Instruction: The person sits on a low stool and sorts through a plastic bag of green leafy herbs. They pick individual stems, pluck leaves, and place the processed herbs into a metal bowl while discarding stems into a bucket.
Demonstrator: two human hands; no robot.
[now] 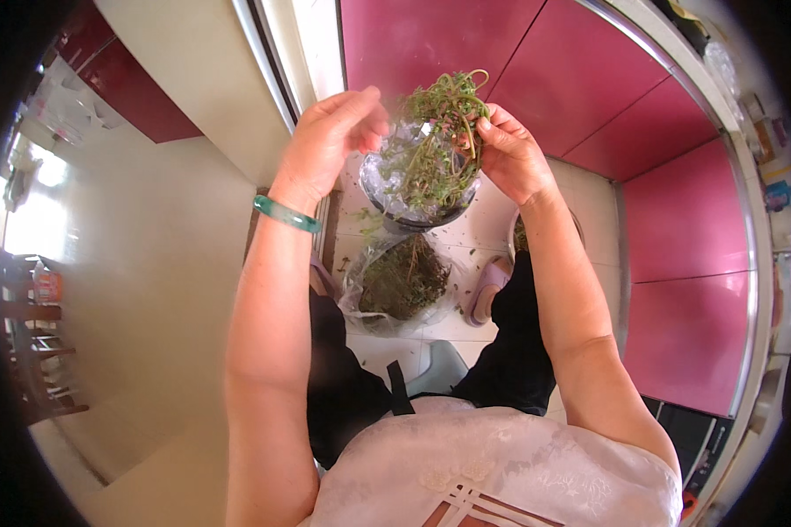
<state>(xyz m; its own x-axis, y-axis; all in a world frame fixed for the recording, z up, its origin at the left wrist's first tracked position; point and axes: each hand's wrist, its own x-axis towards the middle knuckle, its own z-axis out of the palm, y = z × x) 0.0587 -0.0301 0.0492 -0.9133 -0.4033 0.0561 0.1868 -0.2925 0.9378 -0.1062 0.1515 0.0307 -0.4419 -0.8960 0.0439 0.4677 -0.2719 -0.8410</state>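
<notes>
My right hand holds a tangled bunch of leafy green stems between thumb and fingers. One stem loops up at the top of the bunch. My left hand, a green bangle on its wrist, is just left of the bunch with fingers loosely curled. Blur softens its fingertips, and I see nothing held in them. Under the bunch stands a dark bucket lined with clear plastic. Closer to me on the floor, an open clear plastic bag contains a heap of darker plants.
A round container with plant matter is partly hidden behind my right forearm. Leaf scraps dot the tiled floor around my slippers. Pink cabinets line the right and front; a door frame rises at left. A stool shows beneath me.
</notes>
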